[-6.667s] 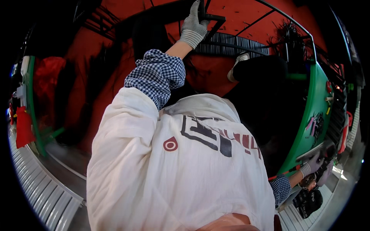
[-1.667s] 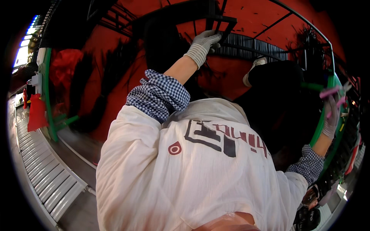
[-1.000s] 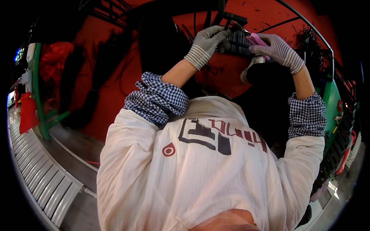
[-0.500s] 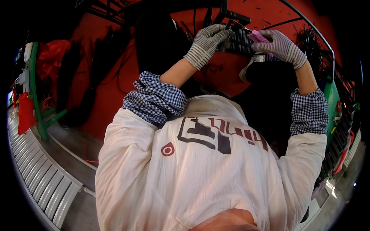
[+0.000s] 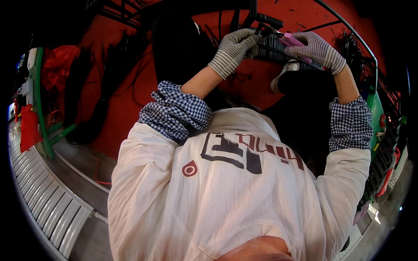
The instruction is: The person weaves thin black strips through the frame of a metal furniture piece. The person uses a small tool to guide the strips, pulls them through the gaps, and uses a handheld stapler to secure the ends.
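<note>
My left hand [image 5: 237, 47], in a grey-striped knit glove, is closed, its fingertips pinched at a dark spot beside a black frame [image 5: 269, 19]. What it holds there is too small to make out. My right hand [image 5: 320, 51], gloved alike, is wrapped round a pink-handled hand tool [image 5: 292, 40]. Its thin metal end points left toward my left fingertips; the jaws are too small to tell their kind. Below and between the hands lies a panel of close black strips [image 5: 271, 48], partly hidden by the tool and my fingers.
Long bundles of black strands [image 5: 115, 65] lie on the red floor covering [image 5: 126, 104] at left. A slatted metal platform [image 5: 48, 195] runs along the lower left, by a green post [image 5: 39, 95]. A pale shoe [image 5: 283, 76] shows under the right hand. More black strands [image 5: 350, 52] lie far right.
My right hand has shifted slightly up, and the pink handles sit at a slightly different angle. The left hand stays at the same spot, nearly still.
</note>
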Available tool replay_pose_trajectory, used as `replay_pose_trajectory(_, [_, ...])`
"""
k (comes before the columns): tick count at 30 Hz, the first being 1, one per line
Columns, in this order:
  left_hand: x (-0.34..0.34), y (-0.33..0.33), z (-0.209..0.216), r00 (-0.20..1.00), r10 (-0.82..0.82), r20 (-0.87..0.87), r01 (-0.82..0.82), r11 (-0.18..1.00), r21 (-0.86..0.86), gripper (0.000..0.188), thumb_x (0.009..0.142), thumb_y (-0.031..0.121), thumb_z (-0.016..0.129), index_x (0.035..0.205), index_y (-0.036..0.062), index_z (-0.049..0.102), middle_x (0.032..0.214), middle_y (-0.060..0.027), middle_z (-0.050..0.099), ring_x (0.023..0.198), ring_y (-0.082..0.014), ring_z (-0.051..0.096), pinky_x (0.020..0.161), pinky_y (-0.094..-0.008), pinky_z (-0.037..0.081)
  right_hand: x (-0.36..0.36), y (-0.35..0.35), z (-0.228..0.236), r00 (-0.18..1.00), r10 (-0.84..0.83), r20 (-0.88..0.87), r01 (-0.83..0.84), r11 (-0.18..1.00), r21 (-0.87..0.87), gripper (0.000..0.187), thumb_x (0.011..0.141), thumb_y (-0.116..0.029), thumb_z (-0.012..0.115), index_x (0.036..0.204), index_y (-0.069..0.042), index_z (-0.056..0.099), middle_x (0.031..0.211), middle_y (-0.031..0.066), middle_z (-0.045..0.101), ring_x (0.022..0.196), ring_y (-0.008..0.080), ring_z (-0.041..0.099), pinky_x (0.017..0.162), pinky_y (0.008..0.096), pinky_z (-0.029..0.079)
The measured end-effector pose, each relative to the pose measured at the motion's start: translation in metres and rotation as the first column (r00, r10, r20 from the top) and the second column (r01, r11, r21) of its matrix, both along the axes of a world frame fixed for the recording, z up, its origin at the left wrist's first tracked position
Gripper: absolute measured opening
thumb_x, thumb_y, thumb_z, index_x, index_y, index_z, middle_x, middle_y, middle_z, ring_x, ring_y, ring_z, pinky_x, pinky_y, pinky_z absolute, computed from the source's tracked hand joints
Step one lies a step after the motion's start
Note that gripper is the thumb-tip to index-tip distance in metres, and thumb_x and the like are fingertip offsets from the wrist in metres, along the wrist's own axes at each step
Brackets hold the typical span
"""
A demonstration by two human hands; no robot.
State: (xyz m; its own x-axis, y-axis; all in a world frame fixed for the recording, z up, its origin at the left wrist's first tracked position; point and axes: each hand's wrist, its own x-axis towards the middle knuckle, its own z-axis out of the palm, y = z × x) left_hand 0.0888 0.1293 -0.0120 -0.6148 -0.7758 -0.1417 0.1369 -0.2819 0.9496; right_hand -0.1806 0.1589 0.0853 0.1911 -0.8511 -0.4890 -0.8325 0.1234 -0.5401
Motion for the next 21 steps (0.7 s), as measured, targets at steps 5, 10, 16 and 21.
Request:
replay_pose_trajectory(5, [-0.001, 0.000, -0.004, 1.000, 0.003, 0.003, -0.004, 1.000, 0.017, 0.022, 0.106, 0.019, 0.059, 0.121, 0.0061, 0.069, 0.082, -0.0002, 0.069, 0.069, -0.0081, 0.062, 0.061, -0.0222, 0.050, 0.000, -0.001, 0.005, 0.999, 0.034, 0.019, -0.034, 0.999, 0.000, 0.053, 0.088, -0.047, 0.079, 0.119, -0.004, 0.073, 0.094, 0.0063, 0.073, 0.086, 0.0142, 0.068, 0.082, 0.0305, 0.056])
replay_pose_trajectory(10, [0.003, -0.003, -0.003, 0.999, -0.009, -0.033, 0.009, 1.000, 0.008, 0.019, 0.102, 0.015, 0.060, 0.116, 0.0034, 0.067, 0.080, -0.0042, 0.066, 0.068, -0.0110, 0.062, 0.061, -0.0248, 0.050, 0.015, -0.001, 0.021, 0.980, -0.071, 0.183, 0.061, 0.996, 0.060, 0.038, 0.086, -0.029, 0.077, 0.110, 0.000, 0.073, 0.086, 0.0017, 0.068, 0.078, 0.0097, 0.062, 0.076, 0.0285, 0.052])
replay_pose_trajectory(16, [-0.004, -0.001, 0.000, 0.997, 0.025, -0.077, -0.022, 0.999, 0.030, 0.018, 0.105, 0.017, 0.060, 0.104, 0.0015, 0.069, 0.069, -0.0031, 0.061, 0.061, -0.0113, 0.057, 0.058, -0.0272, 0.048, 0.025, -0.002, 0.038, 0.988, -0.098, 0.116, 0.087, 0.991, 0.098, 0.038, 0.085, -0.026, 0.078, 0.109, 0.003, 0.072, 0.083, 0.0036, 0.068, 0.076, 0.0109, 0.062, 0.073, 0.0295, 0.053])
replay_pose_trajectory(21, [-0.005, -0.001, -0.002, 0.997, 0.009, -0.079, -0.005, 0.999, 0.047, 0.019, 0.105, 0.017, 0.060, 0.101, 0.0015, 0.069, 0.067, -0.0030, 0.060, 0.059, -0.0112, 0.055, 0.057, -0.0273, 0.047, 0.020, -0.003, 0.032, 0.988, -0.106, 0.111, 0.098, 0.992, 0.079, 0.041, 0.084, -0.028, 0.082, 0.110, 0.003, 0.073, 0.085, 0.0045, 0.069, 0.077, 0.0118, 0.062, 0.074, 0.0311, 0.054])
